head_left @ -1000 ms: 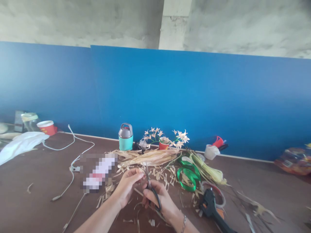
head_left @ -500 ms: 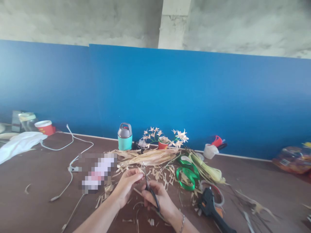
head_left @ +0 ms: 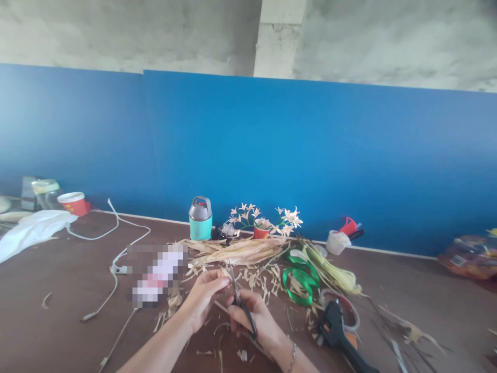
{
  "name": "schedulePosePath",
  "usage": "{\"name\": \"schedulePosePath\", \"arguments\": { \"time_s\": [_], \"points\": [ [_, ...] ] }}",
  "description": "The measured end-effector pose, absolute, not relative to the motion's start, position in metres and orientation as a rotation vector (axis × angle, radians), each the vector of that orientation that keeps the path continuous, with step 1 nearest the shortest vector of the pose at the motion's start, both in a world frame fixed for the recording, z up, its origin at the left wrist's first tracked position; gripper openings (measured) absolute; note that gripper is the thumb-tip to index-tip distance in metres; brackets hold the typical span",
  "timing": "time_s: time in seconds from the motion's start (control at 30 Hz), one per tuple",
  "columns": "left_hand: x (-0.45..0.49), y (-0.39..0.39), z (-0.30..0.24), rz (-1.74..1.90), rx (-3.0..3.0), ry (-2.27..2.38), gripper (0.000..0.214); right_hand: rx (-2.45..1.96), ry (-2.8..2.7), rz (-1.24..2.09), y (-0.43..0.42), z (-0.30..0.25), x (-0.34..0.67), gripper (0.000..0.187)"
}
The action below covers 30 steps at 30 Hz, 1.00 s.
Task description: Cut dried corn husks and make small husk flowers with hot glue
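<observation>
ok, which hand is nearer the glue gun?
Right. The right hand, holding scissors, is to the left of the glue gun; the left hand is farther left.

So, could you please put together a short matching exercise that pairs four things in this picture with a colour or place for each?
Column one
1. Scissors
2. Ribbon
3. Glue gun
4. Flask

Column two
A. Turquoise with a grey top, standing upright
B. Black, lying on the table
C. Held in the right hand
D. Bright green, lying in loops

Right pairs: 1-C, 2-D, 3-B, 4-A
</observation>
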State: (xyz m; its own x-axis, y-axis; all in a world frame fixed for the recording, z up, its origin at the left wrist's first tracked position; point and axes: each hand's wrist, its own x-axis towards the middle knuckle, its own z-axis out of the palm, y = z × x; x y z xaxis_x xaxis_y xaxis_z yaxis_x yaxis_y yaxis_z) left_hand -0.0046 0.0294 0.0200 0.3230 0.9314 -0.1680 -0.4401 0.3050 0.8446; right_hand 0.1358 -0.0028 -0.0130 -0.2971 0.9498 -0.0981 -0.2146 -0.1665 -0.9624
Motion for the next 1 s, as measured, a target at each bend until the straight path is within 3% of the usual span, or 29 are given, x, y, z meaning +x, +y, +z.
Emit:
{"name": "schedulePosePath", "arguments": {
  "time_s": [1.0],
  "points": [
    [-0.006, 0.0326, 0.0137, 1.052, 0.79, 0.734, 0.017, -1.067, -1.225, 1.56, -0.0012, -0.0187, 0.1354, 0.04]
  ]
}}
